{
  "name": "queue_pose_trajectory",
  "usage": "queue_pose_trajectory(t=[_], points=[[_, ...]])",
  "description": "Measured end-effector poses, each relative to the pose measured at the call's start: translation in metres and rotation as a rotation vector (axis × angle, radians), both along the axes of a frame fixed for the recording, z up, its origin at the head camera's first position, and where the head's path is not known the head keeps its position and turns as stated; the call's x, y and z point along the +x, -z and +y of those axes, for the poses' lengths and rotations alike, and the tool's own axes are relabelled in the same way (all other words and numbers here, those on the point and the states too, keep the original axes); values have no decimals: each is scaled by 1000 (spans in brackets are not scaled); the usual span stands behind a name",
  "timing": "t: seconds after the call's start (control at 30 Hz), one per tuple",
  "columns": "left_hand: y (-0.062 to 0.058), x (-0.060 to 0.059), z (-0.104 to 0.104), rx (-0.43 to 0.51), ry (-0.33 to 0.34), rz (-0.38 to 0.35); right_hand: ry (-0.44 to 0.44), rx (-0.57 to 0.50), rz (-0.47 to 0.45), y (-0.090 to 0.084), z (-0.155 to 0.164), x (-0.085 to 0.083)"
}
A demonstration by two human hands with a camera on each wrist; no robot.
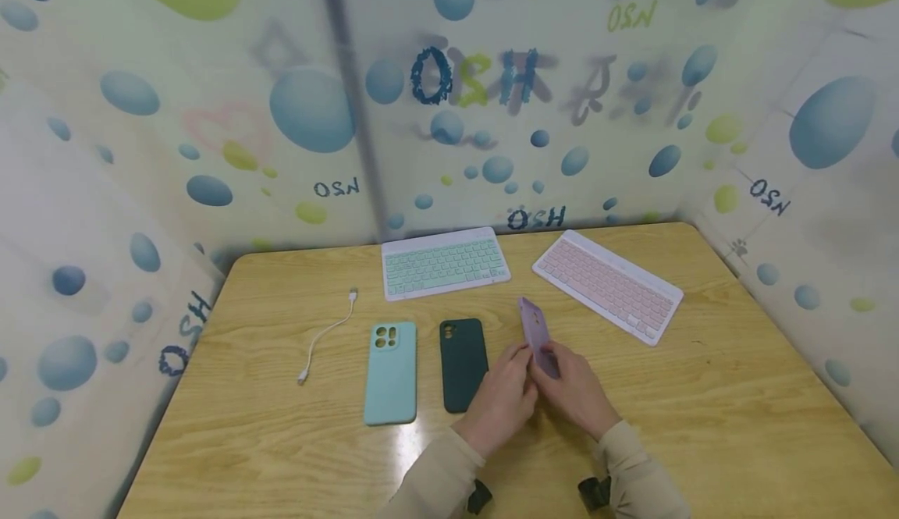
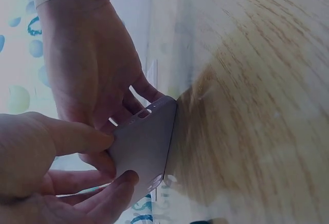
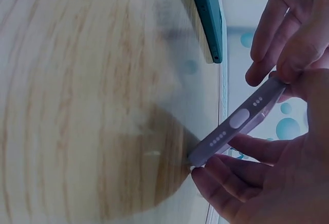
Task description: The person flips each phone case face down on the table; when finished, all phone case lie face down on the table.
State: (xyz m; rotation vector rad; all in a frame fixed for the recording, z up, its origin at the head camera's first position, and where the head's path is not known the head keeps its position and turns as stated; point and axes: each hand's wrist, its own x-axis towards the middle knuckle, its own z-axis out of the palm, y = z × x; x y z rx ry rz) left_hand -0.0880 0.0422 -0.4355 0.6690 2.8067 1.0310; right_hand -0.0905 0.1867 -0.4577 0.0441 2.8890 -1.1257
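Note:
A lilac phone case (image 1: pixel 535 324) is held in both hands above the wooden table, tilted with its camera end pointing away. My left hand (image 1: pixel 500 398) pinches its left edge between thumb and fingers. Its right edge is gripped by my right hand (image 1: pixel 576 390). In the left wrist view, the bottom edge of the case (image 2: pixel 146 142) shows a port opening. The right wrist view shows the same end of the case (image 3: pixel 234 124), with an oval slot and small holes. A dark green phone case (image 1: pixel 463 363) lies just left of my left hand.
A light blue phone case (image 1: pixel 390 382) lies farther left on the table (image 1: pixel 246 441). Beyond it is a short white cable (image 1: pixel 326 332). At the back are a mint-keyed keyboard (image 1: pixel 445 264) and, angled to the right, a pink-keyed keyboard (image 1: pixel 607 285). Patterned curtains surround the table.

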Motion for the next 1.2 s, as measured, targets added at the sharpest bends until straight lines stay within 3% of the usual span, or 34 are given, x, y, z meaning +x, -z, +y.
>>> queue_pose_trajectory(t=[0.27,0.7,0.97,1.2], points=[[3,0,0,44,14,-12,12,-89,-51,0,0,1],[7,1,3,194,56,-156,-5,-165,-90,-2,3,3],[6,0,2,206,74,-177,1,-200,-128,-4,1,6],[7,1,3,178,92,-142,-26,-264,-159,-8,3,9]])
